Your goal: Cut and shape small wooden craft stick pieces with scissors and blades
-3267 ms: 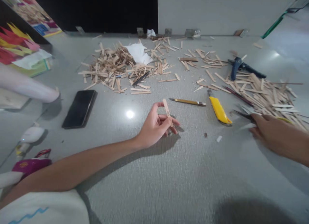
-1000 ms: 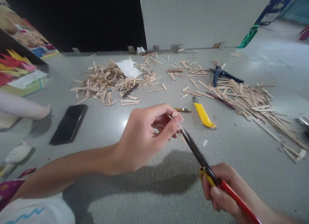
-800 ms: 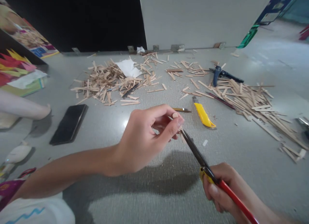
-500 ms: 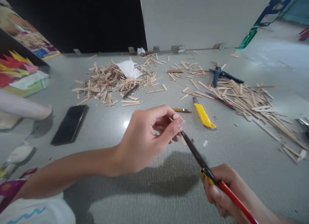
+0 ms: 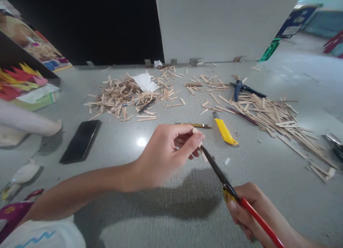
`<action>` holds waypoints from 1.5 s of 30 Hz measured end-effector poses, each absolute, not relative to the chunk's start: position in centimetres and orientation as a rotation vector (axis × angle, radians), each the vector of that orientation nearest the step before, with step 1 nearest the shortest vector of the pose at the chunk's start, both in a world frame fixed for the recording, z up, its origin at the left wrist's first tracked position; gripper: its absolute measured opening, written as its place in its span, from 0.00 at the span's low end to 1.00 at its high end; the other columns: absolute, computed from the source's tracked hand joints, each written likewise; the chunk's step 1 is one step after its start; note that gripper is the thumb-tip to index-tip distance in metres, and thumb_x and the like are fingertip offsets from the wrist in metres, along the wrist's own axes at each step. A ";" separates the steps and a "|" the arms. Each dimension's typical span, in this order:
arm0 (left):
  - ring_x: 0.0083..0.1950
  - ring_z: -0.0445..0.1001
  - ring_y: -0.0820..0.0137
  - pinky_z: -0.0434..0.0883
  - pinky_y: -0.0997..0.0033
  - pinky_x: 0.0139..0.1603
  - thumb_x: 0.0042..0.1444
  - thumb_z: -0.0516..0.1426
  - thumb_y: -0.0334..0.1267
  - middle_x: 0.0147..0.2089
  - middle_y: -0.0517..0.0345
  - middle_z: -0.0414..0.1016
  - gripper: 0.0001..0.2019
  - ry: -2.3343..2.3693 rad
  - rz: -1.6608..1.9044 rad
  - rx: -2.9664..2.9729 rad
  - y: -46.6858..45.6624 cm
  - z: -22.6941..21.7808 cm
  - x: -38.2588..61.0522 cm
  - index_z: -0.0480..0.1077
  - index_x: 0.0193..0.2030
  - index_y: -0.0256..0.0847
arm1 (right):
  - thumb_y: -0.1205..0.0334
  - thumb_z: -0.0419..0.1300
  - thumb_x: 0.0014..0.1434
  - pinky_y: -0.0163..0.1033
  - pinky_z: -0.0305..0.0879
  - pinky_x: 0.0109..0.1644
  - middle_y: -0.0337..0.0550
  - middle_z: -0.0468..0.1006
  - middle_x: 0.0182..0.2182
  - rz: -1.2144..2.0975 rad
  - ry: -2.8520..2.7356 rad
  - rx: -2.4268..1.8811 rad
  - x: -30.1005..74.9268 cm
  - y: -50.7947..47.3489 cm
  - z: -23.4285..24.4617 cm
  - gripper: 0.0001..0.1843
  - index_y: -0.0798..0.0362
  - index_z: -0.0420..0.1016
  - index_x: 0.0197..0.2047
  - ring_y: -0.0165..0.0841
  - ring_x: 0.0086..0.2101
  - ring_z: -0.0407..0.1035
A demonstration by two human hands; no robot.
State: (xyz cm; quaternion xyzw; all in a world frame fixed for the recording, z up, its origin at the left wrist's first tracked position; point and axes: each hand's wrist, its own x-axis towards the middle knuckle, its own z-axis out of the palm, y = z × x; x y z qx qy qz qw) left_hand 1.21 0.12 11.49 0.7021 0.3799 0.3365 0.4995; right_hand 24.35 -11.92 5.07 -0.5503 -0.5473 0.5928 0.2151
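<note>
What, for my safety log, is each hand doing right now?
Left hand: closed, pinching a wooden stick.
Right hand: closed, holding scissors.

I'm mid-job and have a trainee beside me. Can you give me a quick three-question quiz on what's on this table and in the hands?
1. True or false: the phone lies farther left in the picture than the yellow cutter.
2. What does the right hand hold? A) the phone B) the scissors C) the yellow cutter
3. Fill in the blank: the left hand pinches a small wooden ____ between thumb and finger.

Key:
1. True.
2. B, the scissors.
3. Stick.
</note>
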 end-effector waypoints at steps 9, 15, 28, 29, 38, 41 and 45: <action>0.33 0.84 0.70 0.81 0.76 0.36 0.74 0.55 0.40 0.33 0.55 0.83 0.15 0.866 0.707 1.829 1.0 11.1 1.0 0.74 0.35 0.40 | 0.15 0.53 0.60 0.31 0.52 0.14 0.33 0.58 0.17 1.738 -1.486 -1.547 24.8 -11.7 4.2 0.42 0.47 0.57 0.21 0.24 0.15 0.53; 0.34 0.84 0.70 0.81 0.76 0.36 0.75 0.54 0.40 0.35 0.53 0.83 0.15 0.848 0.695 1.832 1.1 11.3 0.9 0.73 0.35 0.40 | 0.16 0.54 0.60 0.33 0.60 0.21 0.33 0.64 0.24 1.726 -1.408 -1.536 25.7 -12.4 3.3 0.40 0.48 0.63 0.30 0.26 0.19 0.59; 0.32 0.85 0.70 0.81 0.77 0.35 0.75 0.55 0.39 0.32 0.54 0.83 0.14 0.865 0.717 1.748 1.0 10.7 1.3 0.75 0.37 0.37 | 0.12 0.50 0.59 0.34 0.50 0.21 0.31 0.52 0.23 1.703 -1.464 -1.577 24.6 -11.8 5.1 0.41 0.45 0.52 0.26 0.27 0.21 0.51; 0.33 0.85 0.70 0.81 0.77 0.35 0.75 0.55 0.39 0.33 0.53 0.84 0.14 0.858 0.714 1.758 1.0 10.7 1.3 0.75 0.38 0.37 | 0.12 0.49 0.59 0.34 0.49 0.20 0.31 0.51 0.23 1.675 -1.476 -1.573 24.5 -11.9 5.0 0.42 0.45 0.51 0.26 0.27 0.20 0.50; 0.33 0.86 0.69 0.80 0.76 0.34 0.75 0.54 0.36 0.35 0.51 0.85 0.13 0.835 0.709 1.788 1.1 10.6 1.4 0.74 0.38 0.36 | 0.20 0.53 0.65 0.35 0.46 0.20 0.31 0.53 0.19 1.578 -1.622 -1.570 25.0 -11.6 4.1 0.39 0.46 0.51 0.24 0.26 0.19 0.49; 0.32 0.86 0.69 0.77 0.78 0.31 0.75 0.54 0.36 0.33 0.53 0.84 0.14 0.866 0.709 1.797 1.1 10.4 1.5 0.74 0.37 0.36 | 0.21 0.55 0.65 0.34 0.50 0.21 0.32 0.56 0.20 1.602 -1.597 -1.497 25.6 -11.9 3.4 0.38 0.47 0.56 0.25 0.27 0.21 0.53; 0.28 0.83 0.72 0.74 0.79 0.30 0.74 0.54 0.32 0.29 0.57 0.82 0.14 0.904 0.723 1.951 1.3 10.1 1.5 0.72 0.34 0.37 | 0.20 0.58 0.62 0.35 0.61 0.25 0.36 0.65 0.23 1.732 -1.381 -1.549 26.0 -12.4 4.1 0.38 0.49 0.67 0.28 0.30 0.23 0.61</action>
